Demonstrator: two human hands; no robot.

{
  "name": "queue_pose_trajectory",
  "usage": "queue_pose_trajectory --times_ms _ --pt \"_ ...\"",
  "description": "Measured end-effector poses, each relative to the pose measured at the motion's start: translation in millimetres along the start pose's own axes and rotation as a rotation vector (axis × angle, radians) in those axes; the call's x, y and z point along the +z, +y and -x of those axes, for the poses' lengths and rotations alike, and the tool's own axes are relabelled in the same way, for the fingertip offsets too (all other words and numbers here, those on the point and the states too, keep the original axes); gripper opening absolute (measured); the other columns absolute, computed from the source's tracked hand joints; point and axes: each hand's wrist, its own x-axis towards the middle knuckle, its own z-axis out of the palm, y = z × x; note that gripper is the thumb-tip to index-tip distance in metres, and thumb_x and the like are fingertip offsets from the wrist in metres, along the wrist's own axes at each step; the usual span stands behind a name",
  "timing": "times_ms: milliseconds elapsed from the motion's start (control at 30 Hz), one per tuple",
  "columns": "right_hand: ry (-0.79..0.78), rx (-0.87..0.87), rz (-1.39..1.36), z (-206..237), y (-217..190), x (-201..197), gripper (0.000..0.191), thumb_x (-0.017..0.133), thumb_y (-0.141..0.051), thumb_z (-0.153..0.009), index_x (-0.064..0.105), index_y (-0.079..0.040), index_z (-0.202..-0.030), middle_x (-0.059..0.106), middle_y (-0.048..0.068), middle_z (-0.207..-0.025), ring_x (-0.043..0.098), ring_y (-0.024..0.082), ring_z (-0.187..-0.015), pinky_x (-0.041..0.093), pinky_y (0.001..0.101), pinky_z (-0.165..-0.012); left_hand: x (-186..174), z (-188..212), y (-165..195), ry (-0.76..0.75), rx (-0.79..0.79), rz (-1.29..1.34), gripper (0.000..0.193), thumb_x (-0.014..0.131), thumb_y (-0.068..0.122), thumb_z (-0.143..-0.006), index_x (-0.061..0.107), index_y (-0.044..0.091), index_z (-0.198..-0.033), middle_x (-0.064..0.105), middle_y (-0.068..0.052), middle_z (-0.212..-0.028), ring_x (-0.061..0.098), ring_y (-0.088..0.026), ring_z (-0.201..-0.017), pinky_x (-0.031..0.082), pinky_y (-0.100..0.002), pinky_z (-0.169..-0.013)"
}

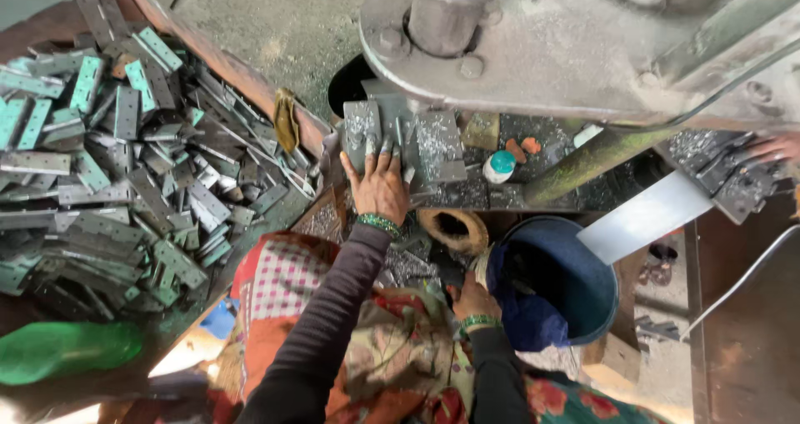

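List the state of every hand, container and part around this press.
left hand: flat, fingers spread on a metal plate at the press bed
right hand: at the blue bucket's rim, grip unclear
blue bucket: upright, open, dark cloth inside
hinge plates: loose pile in the tray
green bottle: lying on its side

Grey, green-tinged metal plates [125, 157] heaped left of the blue bucket [575, 286] — a green beaded bangle on the left hand [379, 187] above it, red-and-white checked and floral cloth [292, 282] beside it — and a bright green bottle [67, 351] far left.
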Motion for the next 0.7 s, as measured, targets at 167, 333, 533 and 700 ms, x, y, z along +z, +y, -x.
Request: queue_pose_trajectory --times_ms 167,333,533,700 --pt "0.081 -0.072 0.050 3 1 -3 0.053 0.062 -0.050 -0.095 0.049 -0.015 -0.133 0.073 0.022 -0.108 0.069 0.045 -0.102 0.054 0.0583 -0.087 2 -10 -1 0.137 0.042 -0.037 0.055 0.061 0.020 -0.083 0.061 0.013 -0.138 0.049 -0.008 -0.155 0.036 -0.033 -0.147 -0.009 -0.075 -0.114" --pt "0.107 -0.052 0.024 8 0 1 0.052 0.060 -0.049 -0.094 0.049 -0.021 -0.136 0.071 0.019 -0.114 0.068 0.045 -0.103 0.054 0.0581 -0.086 2 -29 2 0.019 0.001 -0.085 0.045 0.058 0.017 -0.090 0.064 0.011 -0.135 0.053 -0.008 -0.153 0.033 -0.031 -0.153 -0.009 -0.076 -0.117" --pt "0.032 -0.083 -0.014 7 -3 7 0.060 0.060 -0.049 -0.096 0.043 -0.015 -0.142 0.069 0.021 -0.121 0.068 0.045 -0.105 0.054 0.0588 -0.085 -11 -16 3 0.087 0.045 -0.145 0.046 0.059 0.022 -0.081 0.068 0.010 -0.125 0.049 -0.012 -0.153 0.027 -0.032 -0.153 -0.008 -0.075 -0.111" --pt "-0.126 0.001 0.061 -2 3 -3 0.062 0.059 -0.050 -0.097 0.038 -0.018 -0.146 0.070 0.022 -0.117 0.067 0.044 -0.109 0.052 0.0576 -0.091 -12 -16 0 0.175 0.081 -0.087 0.044 0.058 0.022 -0.090 0.067 0.007 -0.130 0.054 -0.010 -0.149 0.036 -0.033 -0.147 -0.007 -0.076 -0.119"
